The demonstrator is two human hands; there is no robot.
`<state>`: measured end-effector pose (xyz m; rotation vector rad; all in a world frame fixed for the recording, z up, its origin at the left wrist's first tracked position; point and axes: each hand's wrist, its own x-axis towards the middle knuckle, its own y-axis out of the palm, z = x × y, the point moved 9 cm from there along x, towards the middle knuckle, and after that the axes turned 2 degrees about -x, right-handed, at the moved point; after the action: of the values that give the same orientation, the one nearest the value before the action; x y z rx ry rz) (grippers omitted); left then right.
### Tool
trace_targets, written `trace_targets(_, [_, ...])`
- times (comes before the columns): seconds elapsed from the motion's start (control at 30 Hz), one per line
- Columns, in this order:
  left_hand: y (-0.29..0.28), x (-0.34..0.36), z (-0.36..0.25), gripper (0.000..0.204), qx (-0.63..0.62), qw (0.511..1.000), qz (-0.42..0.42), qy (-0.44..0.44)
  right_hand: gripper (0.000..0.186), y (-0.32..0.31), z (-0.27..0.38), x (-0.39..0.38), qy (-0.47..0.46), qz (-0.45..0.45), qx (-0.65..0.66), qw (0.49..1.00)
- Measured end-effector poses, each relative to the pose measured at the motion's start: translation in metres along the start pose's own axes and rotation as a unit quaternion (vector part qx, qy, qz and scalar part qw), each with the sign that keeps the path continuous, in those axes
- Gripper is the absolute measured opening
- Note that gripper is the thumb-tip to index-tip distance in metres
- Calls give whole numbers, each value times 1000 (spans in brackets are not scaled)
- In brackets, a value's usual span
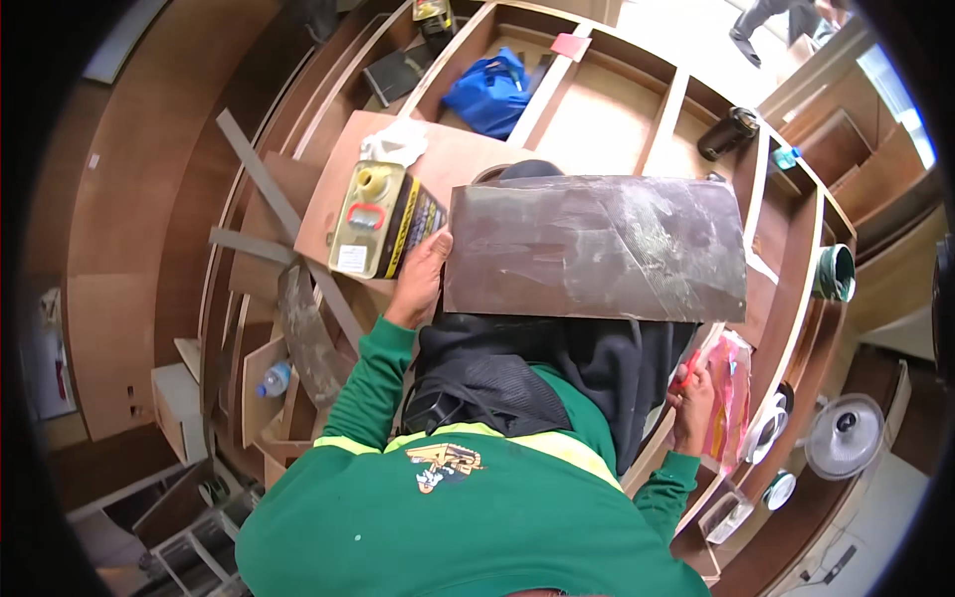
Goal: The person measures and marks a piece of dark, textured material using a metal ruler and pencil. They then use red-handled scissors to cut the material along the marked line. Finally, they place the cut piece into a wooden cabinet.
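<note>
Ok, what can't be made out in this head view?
- Left hand: fingertips hidden under the dark panel it grips.
- Right hand: holds something red, too small to identify, beside a plastic bag.
- Legs and whatever lies under the panel: covered by it.
- Yellow can: label too small.

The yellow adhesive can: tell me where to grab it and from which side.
Grip the yellow can across its narrow flat sides, coming from above. It lies tilted on the plywood board with its cap end away from the person. The left hand, holding the dark laminate sheet, is right beside its near end.
</note>
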<state>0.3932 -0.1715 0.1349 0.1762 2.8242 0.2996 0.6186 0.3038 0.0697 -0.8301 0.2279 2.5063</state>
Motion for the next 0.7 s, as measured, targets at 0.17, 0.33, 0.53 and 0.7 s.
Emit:
trace_targets(0.17, [-12, -15, 5, 55, 20, 996, -69, -49, 63, 9, 54, -19, -41, 80, 117, 989])
trace_targets(0.33, [-12, -1, 8, 53, -48, 995, -87, -12, 69, 5, 99, -53, -72, 108, 72, 989])
trace_targets(0.53, [-14, -19, -20, 76, 316, 942, -113, -18, 74, 23, 108, -95, -83, 172, -51, 980])
trace_targets(0.7, [112, -100, -115, 49, 504, 857, 35, 100, 55, 45, 113, -111, -60, 168, -122, 976])
